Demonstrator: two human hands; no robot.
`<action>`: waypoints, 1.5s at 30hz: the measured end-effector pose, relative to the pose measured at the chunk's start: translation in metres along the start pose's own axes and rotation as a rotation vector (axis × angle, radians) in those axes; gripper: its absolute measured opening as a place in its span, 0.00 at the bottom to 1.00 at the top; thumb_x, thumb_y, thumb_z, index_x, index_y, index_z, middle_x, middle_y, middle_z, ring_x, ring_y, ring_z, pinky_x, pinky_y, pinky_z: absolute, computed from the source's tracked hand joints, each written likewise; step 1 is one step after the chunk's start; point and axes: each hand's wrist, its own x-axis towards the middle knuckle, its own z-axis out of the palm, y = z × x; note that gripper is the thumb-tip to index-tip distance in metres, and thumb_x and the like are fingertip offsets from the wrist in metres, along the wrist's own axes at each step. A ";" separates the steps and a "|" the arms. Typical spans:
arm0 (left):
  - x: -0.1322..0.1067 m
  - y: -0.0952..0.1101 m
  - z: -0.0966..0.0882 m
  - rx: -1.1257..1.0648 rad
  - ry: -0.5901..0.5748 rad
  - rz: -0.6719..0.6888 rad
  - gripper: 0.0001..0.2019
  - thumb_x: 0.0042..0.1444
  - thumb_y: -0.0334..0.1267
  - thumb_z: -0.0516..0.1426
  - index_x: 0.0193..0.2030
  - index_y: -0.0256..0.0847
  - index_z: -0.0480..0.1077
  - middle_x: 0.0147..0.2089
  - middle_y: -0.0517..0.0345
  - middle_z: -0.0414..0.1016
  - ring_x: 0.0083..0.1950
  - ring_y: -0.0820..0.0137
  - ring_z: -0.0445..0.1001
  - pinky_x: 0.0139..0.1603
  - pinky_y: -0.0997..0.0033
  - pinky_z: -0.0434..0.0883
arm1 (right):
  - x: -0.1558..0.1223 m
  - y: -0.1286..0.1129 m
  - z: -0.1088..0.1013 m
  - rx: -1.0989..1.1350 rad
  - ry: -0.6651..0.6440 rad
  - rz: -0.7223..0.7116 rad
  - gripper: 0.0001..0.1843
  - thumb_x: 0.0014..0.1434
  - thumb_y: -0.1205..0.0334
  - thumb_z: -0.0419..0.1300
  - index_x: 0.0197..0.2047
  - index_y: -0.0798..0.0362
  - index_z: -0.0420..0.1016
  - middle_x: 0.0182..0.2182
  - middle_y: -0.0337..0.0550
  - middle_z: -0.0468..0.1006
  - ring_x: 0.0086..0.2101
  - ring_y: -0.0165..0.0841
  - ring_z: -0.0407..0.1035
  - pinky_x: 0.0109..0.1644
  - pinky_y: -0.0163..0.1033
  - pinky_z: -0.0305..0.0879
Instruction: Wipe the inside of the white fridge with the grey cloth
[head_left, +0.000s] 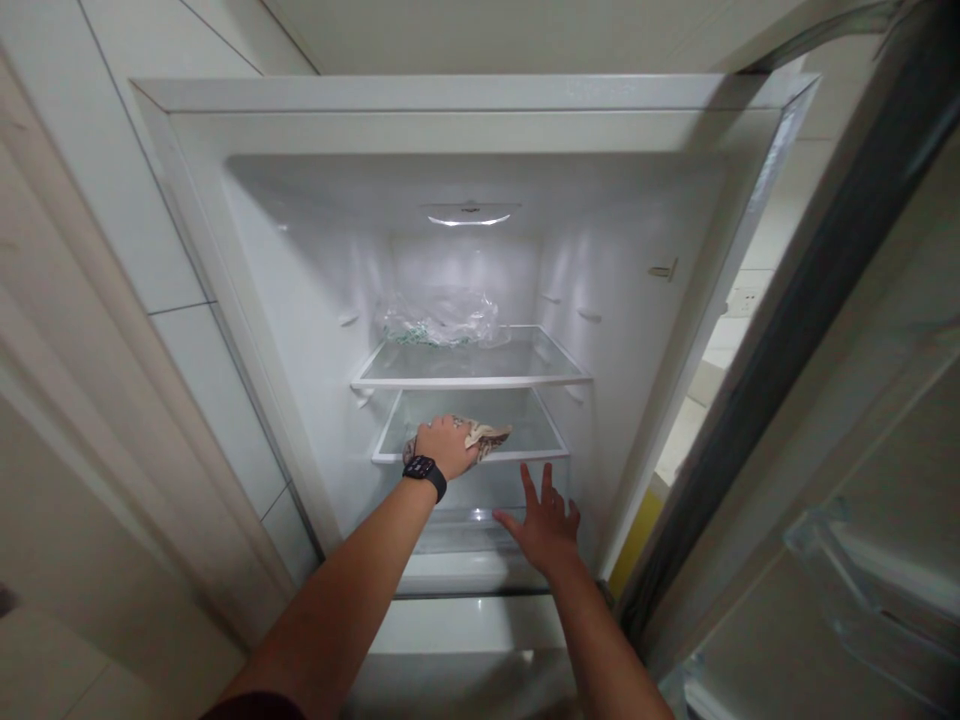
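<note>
Inside an open refrigerator [480,95], my left hand [444,447] is closed over a patterned cloth [489,437] in beige and dark brown. Hand and cloth are at the front part of the lower glass shelf [525,420]; my fingers partly cover the cloth. A black watch [425,475] is on my left wrist. Lower and to the right, my right hand [547,525] has its fingers spread and holds nothing. It is in front of the space below that shelf, near a clear drawer [469,535].
A crumpled clear plastic bag [450,318] lies on the upper glass shelf [495,360]. The refrigerator door [847,450], with clear racks, stands open on the right. A tiled wall [142,200] is close on the left. A lamp [471,214] glows at the compartment's top.
</note>
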 end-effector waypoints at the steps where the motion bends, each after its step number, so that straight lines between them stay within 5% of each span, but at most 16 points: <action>1: 0.000 0.000 0.000 0.001 0.002 -0.001 0.25 0.65 0.62 0.49 0.56 0.52 0.75 0.53 0.44 0.75 0.53 0.49 0.72 0.49 0.49 0.67 | 0.001 0.000 -0.001 0.008 -0.022 -0.005 0.54 0.58 0.28 0.58 0.78 0.33 0.36 0.78 0.54 0.30 0.68 0.56 0.56 0.68 0.68 0.45; 4: 0.000 0.000 0.000 0.004 0.008 -0.002 0.24 0.65 0.62 0.49 0.54 0.52 0.76 0.52 0.44 0.76 0.52 0.49 0.72 0.48 0.50 0.67 | 0.004 -0.004 -0.005 0.043 -0.063 -0.041 0.66 0.49 0.28 0.67 0.78 0.35 0.34 0.77 0.59 0.25 0.71 0.57 0.49 0.69 0.65 0.46; 7: 0.000 -0.001 0.000 0.007 0.012 -0.004 0.24 0.64 0.61 0.50 0.55 0.52 0.76 0.52 0.44 0.75 0.53 0.49 0.72 0.49 0.49 0.67 | 0.005 -0.007 -0.008 0.062 -0.062 -0.065 0.73 0.43 0.32 0.72 0.78 0.41 0.32 0.76 0.66 0.21 0.67 0.58 0.58 0.68 0.59 0.51; 11: 0.000 -0.001 0.000 0.008 0.007 -0.010 0.23 0.64 0.61 0.51 0.55 0.53 0.76 0.53 0.44 0.75 0.53 0.49 0.71 0.49 0.50 0.67 | 0.004 -0.007 -0.006 0.044 0.001 -0.083 0.69 0.47 0.31 0.70 0.78 0.39 0.33 0.76 0.66 0.20 0.59 0.54 0.70 0.65 0.57 0.55; 26: -0.002 0.000 -0.001 0.008 0.031 -0.017 0.24 0.65 0.61 0.50 0.55 0.52 0.76 0.51 0.46 0.75 0.52 0.51 0.71 0.47 0.53 0.66 | 0.004 -0.002 0.002 0.038 0.007 -0.088 0.69 0.50 0.27 0.65 0.79 0.43 0.28 0.76 0.65 0.22 0.57 0.54 0.71 0.63 0.58 0.54; 36: -0.002 0.000 0.001 0.002 0.025 -0.020 0.24 0.64 0.61 0.51 0.55 0.52 0.75 0.53 0.45 0.75 0.53 0.50 0.70 0.50 0.52 0.65 | 0.003 -0.005 0.002 0.036 0.054 -0.056 0.72 0.44 0.28 0.70 0.79 0.44 0.33 0.77 0.62 0.23 0.61 0.54 0.66 0.63 0.58 0.55; 45: -0.001 -0.001 0.003 0.016 0.031 -0.003 0.24 0.64 0.62 0.50 0.53 0.50 0.76 0.52 0.44 0.75 0.53 0.50 0.71 0.49 0.51 0.65 | 0.016 -0.007 -0.014 0.098 -0.005 -0.174 0.74 0.43 0.36 0.74 0.78 0.37 0.30 0.77 0.52 0.20 0.65 0.55 0.60 0.52 0.55 0.69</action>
